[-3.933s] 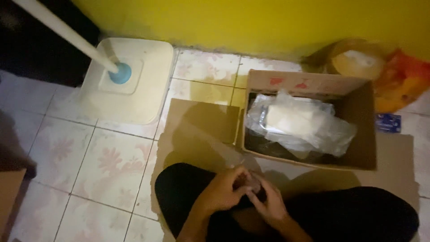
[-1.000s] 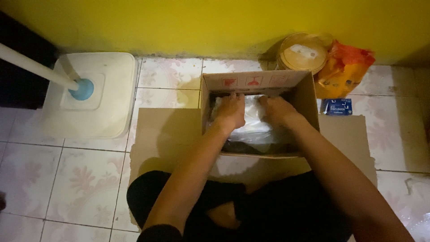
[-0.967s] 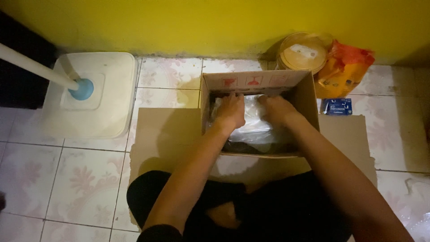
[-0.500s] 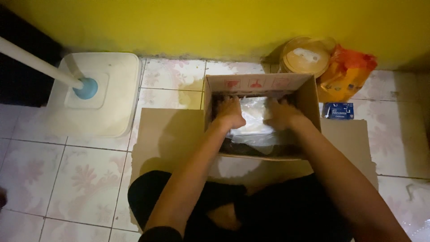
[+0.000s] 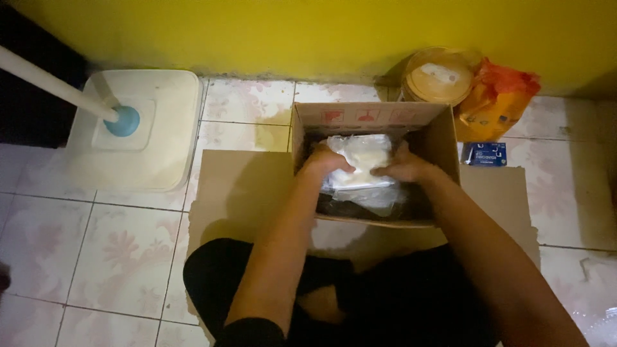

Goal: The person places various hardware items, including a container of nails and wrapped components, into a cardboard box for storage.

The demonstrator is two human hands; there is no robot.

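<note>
The left hand (image 5: pixel 326 162) is down inside the cardboard box (image 5: pixel 437 138), with its fingers curled over the left side of a clear plastic bag (image 5: pixel 360 160). The right hand (image 5: pixel 402 170) is in the box too, and it grips the right side of the same bag. Both hands hold the bag between them. The bag looks crinkly and has something pale in it. It sits in the middle of the box, on top of darker stuff that is too dim to make out.

As for how far along things are, the box is already open, with its flaps laid flat on the floor to the left and right. The bag is in the hands, but it is not out of the box yet. I think it sits low, below the top edge of the box walls.

The person sits on the tiled floor (image 5: pixel 128 257) with legs in black, close to the near wall of the box. Behind the box, by the yellow wall (image 5: pixel 308 32), stand a round tub with a lid (image 5: pixel 440 74) and an orange bag (image 5: pixel 498 99). A small blue packet (image 5: pixel 484 154) lies just past the right side of the box. At the far left is a white stand base (image 5: pixel 144 128) with a white pole (image 5: pixel 51 83). Only the box walls stand close around the hands.
</note>
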